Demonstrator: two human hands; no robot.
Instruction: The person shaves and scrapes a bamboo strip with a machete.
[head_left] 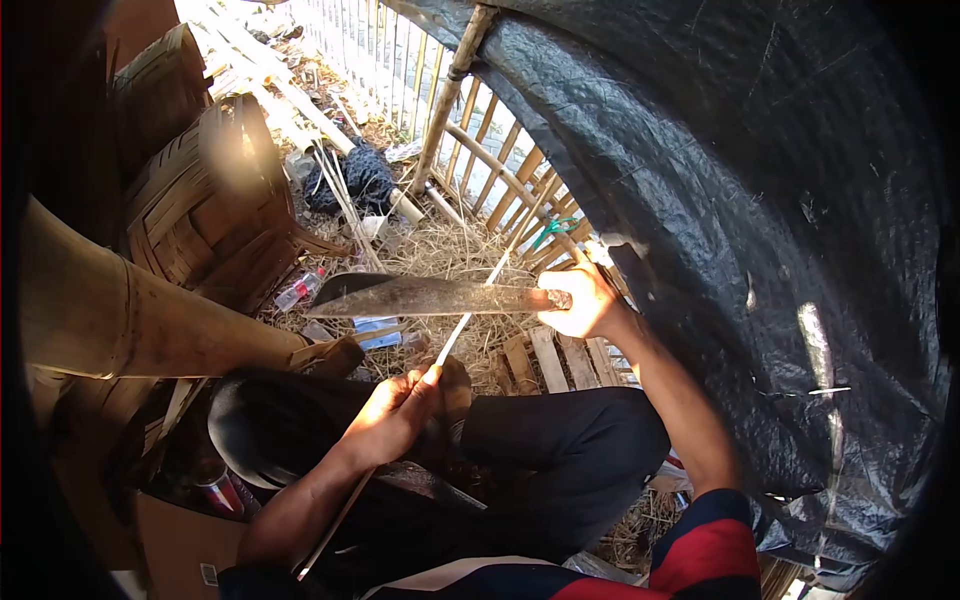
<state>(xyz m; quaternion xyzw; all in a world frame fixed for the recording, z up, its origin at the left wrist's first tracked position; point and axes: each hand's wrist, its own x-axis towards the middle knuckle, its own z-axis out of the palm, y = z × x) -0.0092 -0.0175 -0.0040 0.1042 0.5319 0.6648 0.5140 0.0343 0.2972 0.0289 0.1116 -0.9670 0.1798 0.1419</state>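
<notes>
My right hand (582,300) is closed round the handle of a machete (430,297). Its broad, worn blade points left, crossing above a thin bamboo strip (456,333). Between thumb and fingers, my left hand (402,408) grips that strip over my crossed legs. The strip slants up to the right past the blade, and its lower end runs back under my left forearm. Whether the blade touches the strip, I cannot tell.
Woven baskets (215,200) and a thick bamboo pole (150,315) stand at left. Shavings (440,245), a plastic bottle (297,290) and a black bundle (360,178) litter the ground. A bamboo fence (490,150) and black tarp (720,200) close off the right.
</notes>
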